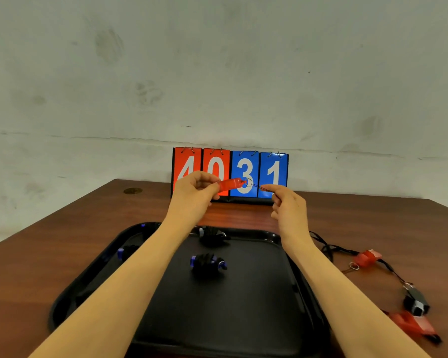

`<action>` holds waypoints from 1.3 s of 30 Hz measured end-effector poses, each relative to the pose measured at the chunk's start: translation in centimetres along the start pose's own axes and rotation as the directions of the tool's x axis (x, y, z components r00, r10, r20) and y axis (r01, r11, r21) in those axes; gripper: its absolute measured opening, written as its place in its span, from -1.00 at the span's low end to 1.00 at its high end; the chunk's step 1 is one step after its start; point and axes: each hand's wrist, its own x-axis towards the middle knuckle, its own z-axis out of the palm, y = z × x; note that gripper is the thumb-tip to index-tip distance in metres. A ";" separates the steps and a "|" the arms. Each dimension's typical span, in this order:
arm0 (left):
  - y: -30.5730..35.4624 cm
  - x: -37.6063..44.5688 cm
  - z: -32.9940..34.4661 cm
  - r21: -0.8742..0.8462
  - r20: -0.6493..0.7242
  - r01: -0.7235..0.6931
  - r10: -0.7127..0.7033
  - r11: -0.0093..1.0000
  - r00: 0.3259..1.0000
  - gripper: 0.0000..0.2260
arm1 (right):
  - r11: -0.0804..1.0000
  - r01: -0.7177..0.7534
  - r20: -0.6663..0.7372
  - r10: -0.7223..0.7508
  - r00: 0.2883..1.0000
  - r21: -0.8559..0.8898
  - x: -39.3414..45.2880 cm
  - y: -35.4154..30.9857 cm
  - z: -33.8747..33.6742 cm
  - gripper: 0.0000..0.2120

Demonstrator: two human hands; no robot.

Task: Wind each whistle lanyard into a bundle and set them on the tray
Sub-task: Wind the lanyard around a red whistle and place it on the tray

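Three wound bundles (208, 263) already lie on the black plastic tray (243, 319); loose whistles (367, 258) wait at right on the brown wooden table (62, 241). Farther out, the left hand (193, 192) pinches a red plastic whistle (230, 184), the right hand (286, 202) its thin black cord (259, 187). Best keep the cord taut and wind it tightly round the body.

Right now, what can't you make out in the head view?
- Bundle at the tray's left: mostly behind the left forearm.
- Lanyard from the red whistle: too thin to follow past the right hand.
- Tray's near edge: cut off by the frame bottom.
- Scoreboard "4": partly behind the left hand.
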 end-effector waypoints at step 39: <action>-0.8 -2.6 -0.2 0.022 0.098 -0.087 0.084 0.996 0.992 -0.87 | 0.149 0.883 0.661 -0.610 0.437 -0.446 -3.2 0.0 0.8 -0.75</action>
